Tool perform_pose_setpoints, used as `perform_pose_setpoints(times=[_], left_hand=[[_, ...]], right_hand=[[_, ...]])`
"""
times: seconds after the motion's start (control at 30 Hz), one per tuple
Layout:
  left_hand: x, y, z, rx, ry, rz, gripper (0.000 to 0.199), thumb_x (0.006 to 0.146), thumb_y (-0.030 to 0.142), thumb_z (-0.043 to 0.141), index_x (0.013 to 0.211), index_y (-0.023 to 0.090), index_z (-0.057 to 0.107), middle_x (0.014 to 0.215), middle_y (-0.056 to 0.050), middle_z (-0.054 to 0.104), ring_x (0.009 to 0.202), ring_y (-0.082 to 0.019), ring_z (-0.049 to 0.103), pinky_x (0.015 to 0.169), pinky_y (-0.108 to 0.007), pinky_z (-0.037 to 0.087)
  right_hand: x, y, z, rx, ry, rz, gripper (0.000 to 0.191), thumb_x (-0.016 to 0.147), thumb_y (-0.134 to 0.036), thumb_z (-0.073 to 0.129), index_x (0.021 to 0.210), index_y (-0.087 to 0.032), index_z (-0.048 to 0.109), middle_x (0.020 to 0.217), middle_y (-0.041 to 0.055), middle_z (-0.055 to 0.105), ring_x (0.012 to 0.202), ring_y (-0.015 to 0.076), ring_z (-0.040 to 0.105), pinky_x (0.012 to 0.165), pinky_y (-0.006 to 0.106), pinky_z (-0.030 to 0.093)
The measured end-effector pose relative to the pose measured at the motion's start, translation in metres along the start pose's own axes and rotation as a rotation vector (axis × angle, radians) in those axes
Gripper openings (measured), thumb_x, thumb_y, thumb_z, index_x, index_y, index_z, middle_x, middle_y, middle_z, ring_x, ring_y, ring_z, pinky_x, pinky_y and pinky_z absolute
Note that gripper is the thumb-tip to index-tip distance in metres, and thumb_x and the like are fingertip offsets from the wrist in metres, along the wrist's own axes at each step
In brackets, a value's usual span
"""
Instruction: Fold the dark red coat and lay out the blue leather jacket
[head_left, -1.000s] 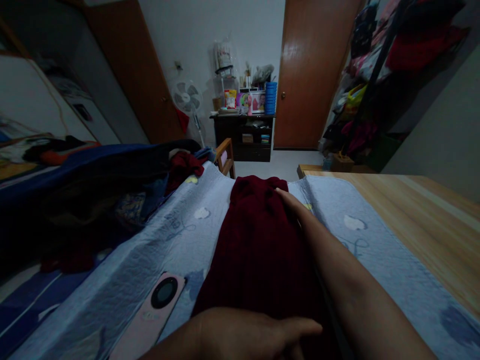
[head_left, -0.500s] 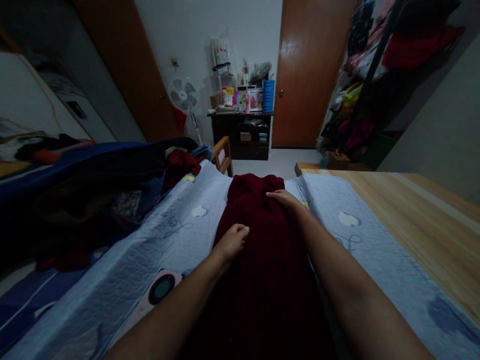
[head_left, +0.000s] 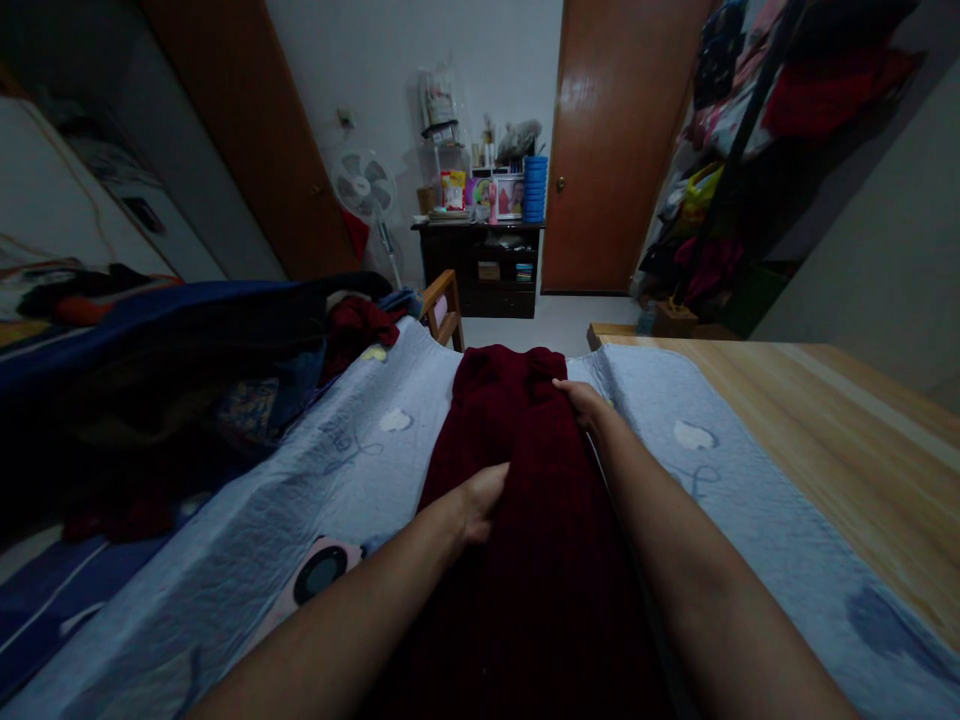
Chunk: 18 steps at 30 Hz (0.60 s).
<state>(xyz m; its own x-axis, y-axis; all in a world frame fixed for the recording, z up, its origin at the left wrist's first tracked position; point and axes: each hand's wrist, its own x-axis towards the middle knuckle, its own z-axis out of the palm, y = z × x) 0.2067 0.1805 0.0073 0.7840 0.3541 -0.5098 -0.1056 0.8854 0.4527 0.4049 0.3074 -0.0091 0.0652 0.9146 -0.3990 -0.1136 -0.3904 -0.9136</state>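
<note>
A long dark red garment [head_left: 525, 560] lies stretched out in front of me on the pale blue quilted cover [head_left: 375, 475]; its exact kind I cannot make out. My left hand [head_left: 484, 500] grips a lengthwise fold near the garment's middle, the fingertips hidden by cloth. Farther out, my right hand [head_left: 583, 402] pinches the garment's right edge near its far end, thumb on top. The cloth at that far end is bunched.
Clothes [head_left: 285, 340] are heaped along the left. A pink object with a dark round disc [head_left: 321, 572] lies by my left forearm. Bare wooden boards [head_left: 810, 400] show at right. Beyond stand a wooden chair [head_left: 448, 305], a fan [head_left: 365, 185] and a dark cabinet [head_left: 480, 270].
My left hand has moved slightly right and nearer, into a fold of the garment. My right hand has shifted right to the garment's edge, and a lengthwise fold now shows.
</note>
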Motion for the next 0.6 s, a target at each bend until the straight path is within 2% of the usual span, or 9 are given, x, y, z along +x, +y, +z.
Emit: perform_pose_setpoints(times=[0.2, 0.37, 0.47, 0.6], left_hand=[[0.006, -0.004, 0.008, -0.051, -0.096, 0.05, 0.046, 0.087, 0.042, 0.048, 0.117, 0.009, 0.062, 0.101, -0.013, 0.072, 0.093, -0.026, 0.069, 0.094, -0.046, 0.048], [0.013, -0.012, 0.008, -0.118, -0.078, 0.147, 0.048, 0.082, 0.039, 0.05, 0.116, 0.007, 0.063, 0.102, -0.014, 0.072, 0.096, -0.029, 0.068, 0.097, -0.045, 0.046], [0.014, -0.015, 0.009, -0.12, 0.02, 0.255, 0.044, 0.079, 0.033, 0.057, 0.115, 0.008, 0.062, 0.099, -0.013, 0.072, 0.091, -0.028, 0.069, 0.093, -0.044, 0.048], [0.005, -0.014, 0.01, -0.059, 0.34, 0.629, 0.044, 0.073, 0.023, 0.067, 0.116, 0.018, 0.059, 0.094, -0.005, 0.072, 0.079, -0.019, 0.068, 0.082, -0.034, 0.052]], right_hand=[[-0.001, 0.003, 0.001, 0.093, -0.006, 0.018, 0.014, 0.087, -0.025, 0.052, 0.083, -0.017, 0.062, 0.072, 0.0067, 0.07, 0.065, 0.0178, 0.067, 0.068, 0.03, 0.056], [0.004, 0.006, -0.002, 0.143, -0.001, 0.022, 0.014, 0.088, -0.024, 0.053, 0.081, -0.017, 0.063, 0.069, 0.0051, 0.069, 0.063, 0.017, 0.066, 0.066, 0.029, 0.056], [0.006, 0.008, -0.004, 0.18, 0.003, 0.028, 0.014, 0.088, -0.024, 0.053, 0.081, -0.016, 0.062, 0.068, 0.0046, 0.069, 0.06, 0.0166, 0.065, 0.065, 0.029, 0.056], [0.008, 0.012, -0.005, 0.244, -0.025, 0.03, 0.016, 0.09, -0.023, 0.051, 0.083, -0.015, 0.063, 0.07, 0.006, 0.07, 0.063, 0.0164, 0.066, 0.066, 0.028, 0.056]])
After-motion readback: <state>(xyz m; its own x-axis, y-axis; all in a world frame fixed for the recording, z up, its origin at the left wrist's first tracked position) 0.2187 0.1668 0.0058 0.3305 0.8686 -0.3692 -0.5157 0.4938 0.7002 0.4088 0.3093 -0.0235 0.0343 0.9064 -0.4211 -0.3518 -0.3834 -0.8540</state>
